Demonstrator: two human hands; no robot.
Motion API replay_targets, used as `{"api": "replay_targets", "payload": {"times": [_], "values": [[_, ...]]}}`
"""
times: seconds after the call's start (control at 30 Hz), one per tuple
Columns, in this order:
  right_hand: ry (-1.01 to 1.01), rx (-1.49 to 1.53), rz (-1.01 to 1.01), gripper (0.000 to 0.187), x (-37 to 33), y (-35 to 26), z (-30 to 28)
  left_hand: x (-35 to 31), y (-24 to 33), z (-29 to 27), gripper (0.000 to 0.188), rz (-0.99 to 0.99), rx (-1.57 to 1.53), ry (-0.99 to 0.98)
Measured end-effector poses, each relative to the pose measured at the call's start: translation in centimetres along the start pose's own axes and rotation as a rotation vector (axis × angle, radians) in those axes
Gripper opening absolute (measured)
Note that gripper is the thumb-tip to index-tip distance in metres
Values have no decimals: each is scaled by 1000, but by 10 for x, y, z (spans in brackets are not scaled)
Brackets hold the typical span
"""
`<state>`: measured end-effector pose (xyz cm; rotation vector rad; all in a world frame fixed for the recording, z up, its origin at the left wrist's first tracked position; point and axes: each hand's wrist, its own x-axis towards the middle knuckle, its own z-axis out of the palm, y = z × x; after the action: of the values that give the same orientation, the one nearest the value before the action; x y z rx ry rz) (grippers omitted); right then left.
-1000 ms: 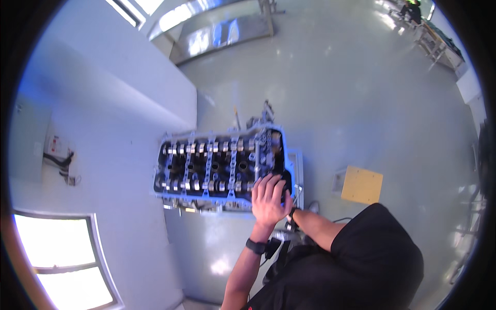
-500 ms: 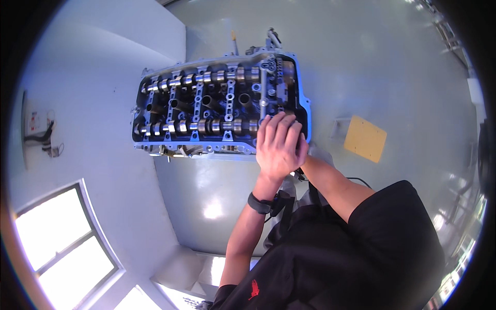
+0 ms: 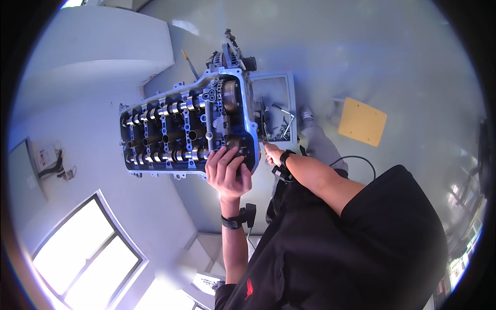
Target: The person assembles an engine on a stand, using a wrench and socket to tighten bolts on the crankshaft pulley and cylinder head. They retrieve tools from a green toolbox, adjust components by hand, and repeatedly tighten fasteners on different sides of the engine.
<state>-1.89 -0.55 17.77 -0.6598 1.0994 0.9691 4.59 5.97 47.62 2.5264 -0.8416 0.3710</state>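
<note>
An engine (image 3: 178, 111), its top uncovered, shows two camshafts (image 3: 183, 154) and a timing chain at its right end. My left hand (image 3: 226, 173) rests over its near right corner, fingers apart and lightly bent on the lower cam sprocket (image 3: 237, 143). Just off the engine's right end, my right hand (image 3: 272, 154) is closed. A thin dark piece shows by its fingertips, but what the hand holds cannot be made out. Both wrists wear black straps with small devices.
Past the engine's right end sits a grey tray (image 3: 292, 103) with several metal tools (image 3: 283, 126). A yellow stool (image 3: 362, 122) stands farther right. Black cable (image 3: 361, 157) loops beside my right arm. A white wall with a window (image 3: 88, 248) lies left.
The view has shifted and turned, bringing the tray and tools into sight. My right hand, hidden behind the left before, now shows beside the engine's end. The left stays on the engine's corner.
</note>
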Motion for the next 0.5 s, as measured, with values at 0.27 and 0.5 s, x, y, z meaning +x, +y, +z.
{"api": "replay_targets", "payload": {"times": [0.27, 0.5], "values": [[-164, 269, -14, 51, 10, 2, -22, 1, 2, 1, 15, -20, 21, 19], [-342, 438, -86, 45, 31, 16, -16, -1, 2, -3, 14, -4, -18, 34]]}}
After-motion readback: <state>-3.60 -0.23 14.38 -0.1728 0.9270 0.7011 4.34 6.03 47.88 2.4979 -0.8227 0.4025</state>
